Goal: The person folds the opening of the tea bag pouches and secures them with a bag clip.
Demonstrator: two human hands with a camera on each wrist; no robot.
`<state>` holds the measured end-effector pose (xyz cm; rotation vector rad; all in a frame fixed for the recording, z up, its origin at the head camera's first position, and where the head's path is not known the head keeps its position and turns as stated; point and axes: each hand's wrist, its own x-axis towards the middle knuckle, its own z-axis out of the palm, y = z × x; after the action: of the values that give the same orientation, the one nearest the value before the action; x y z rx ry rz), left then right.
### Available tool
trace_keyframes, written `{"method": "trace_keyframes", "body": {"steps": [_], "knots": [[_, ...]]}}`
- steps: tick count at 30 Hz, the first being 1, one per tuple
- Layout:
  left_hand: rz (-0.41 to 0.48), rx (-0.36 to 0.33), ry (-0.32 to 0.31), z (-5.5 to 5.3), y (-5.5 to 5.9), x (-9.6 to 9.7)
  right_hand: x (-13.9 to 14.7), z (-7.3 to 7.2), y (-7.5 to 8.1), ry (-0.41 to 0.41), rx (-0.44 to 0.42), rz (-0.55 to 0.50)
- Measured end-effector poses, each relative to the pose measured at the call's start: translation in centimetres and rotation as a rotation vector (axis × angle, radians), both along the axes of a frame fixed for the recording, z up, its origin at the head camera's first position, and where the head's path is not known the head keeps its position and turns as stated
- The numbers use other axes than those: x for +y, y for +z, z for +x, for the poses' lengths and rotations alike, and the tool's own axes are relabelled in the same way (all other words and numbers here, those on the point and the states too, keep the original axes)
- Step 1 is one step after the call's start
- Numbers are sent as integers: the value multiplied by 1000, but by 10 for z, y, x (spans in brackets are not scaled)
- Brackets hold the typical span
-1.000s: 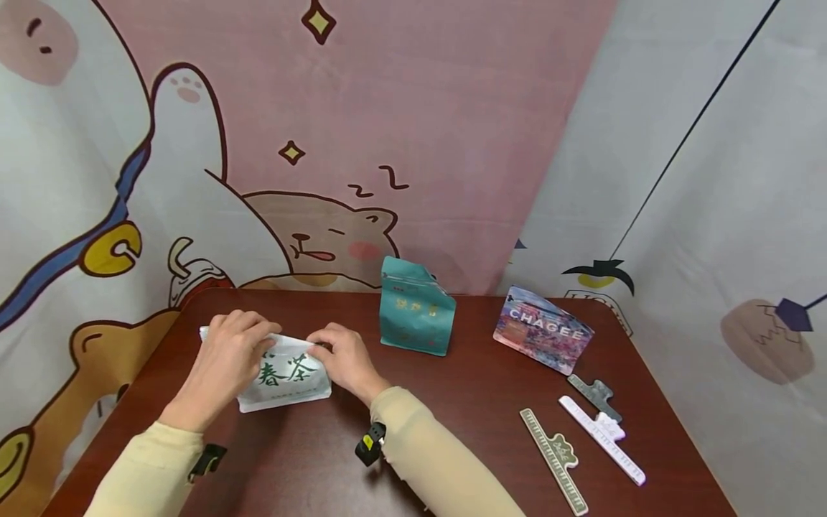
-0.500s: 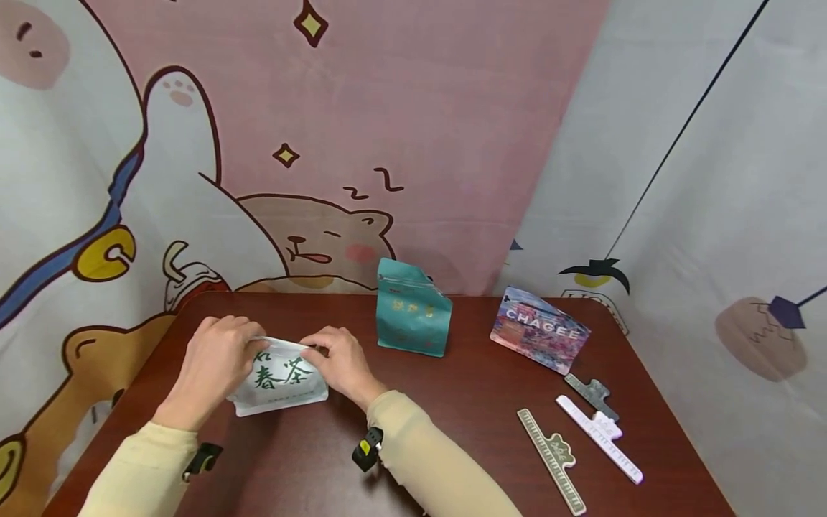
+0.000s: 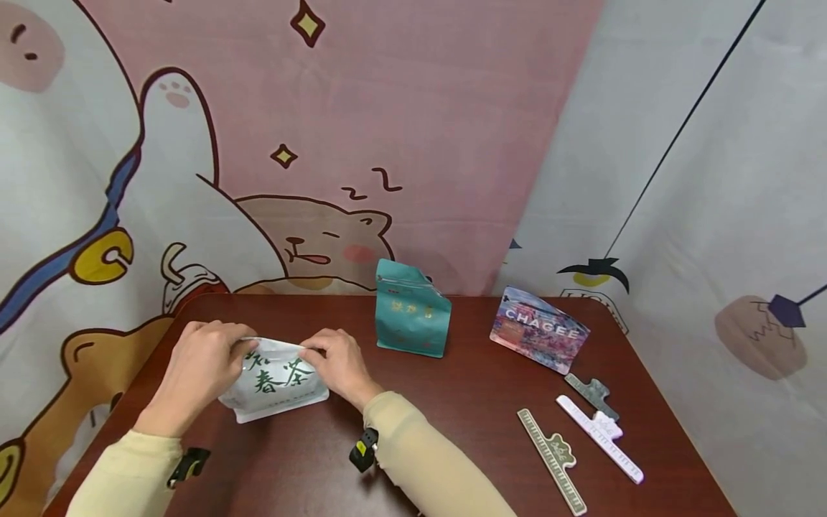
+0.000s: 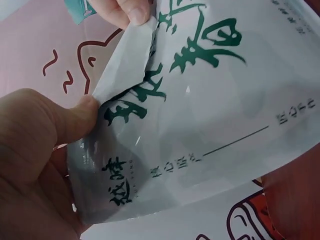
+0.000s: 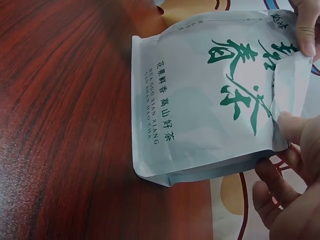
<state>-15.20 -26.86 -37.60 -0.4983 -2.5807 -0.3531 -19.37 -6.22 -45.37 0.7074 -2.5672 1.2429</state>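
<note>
The white bag [image 3: 278, 393] is at the left of the bench [image 3: 426, 445], its top edge folded over its front; whether its base touches down, I cannot tell. The left hand [image 3: 199, 368] pinches the fold's left end, the right hand [image 3: 341, 366] its right, each grip closed to the bag's thickness. Far centre stands a teal bag [image 3: 412, 316]; right of it, a CHAGEE pack [image 3: 538, 332]; nearer, three clips [image 3: 548, 452].

Room type unclear; cartoon cloth [image 3: 446, 129] behind table [image 3: 465, 402].
</note>
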Motion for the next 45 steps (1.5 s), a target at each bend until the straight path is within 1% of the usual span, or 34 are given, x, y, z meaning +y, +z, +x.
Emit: {"method": "trace_keyframes", "body": {"steps": [6, 9, 17, 20, 22, 27, 29, 32, 34, 36, 40, 45], "knots": [[51, 77, -31, -3, -5, -1, 1, -1, -2, 12, -21, -27], [58, 88, -31, -4, -6, -1, 1, -1, -3, 20, -21, -37], [83, 56, -19, -2, -7, -1, -2, 0, -5, 35, 66, -13], [85, 47, -17, -1, -8, -2, -5, 0, -3, 43, 56, -19], [72, 36, -10, -1, -7, -2, -7, 0, -2, 47, 34, -35], [0, 14, 6, -1, -5, 0, -9, 1, -1, 33, 9, -76], [-36, 39, 2, -1, -5, 0, -10, 1, -1, 28, 12, -89], [-81, 109, -9, -3, -8, 1, -11, 0, -2, 28, 9, -110], [-97, 161, -13, -5, -11, 1, -11, 0, -3, 27, 18, -108], [-104, 195, -11, -7, -15, 1, -12, 0, -4, 23, 27, -106], [-99, 235, -5, -11, -20, 2, -12, 0, -5, 9, 39, -105], [-82, 271, 6, -13, -24, 4, -13, 0, -5, -7, 47, -115]]}}
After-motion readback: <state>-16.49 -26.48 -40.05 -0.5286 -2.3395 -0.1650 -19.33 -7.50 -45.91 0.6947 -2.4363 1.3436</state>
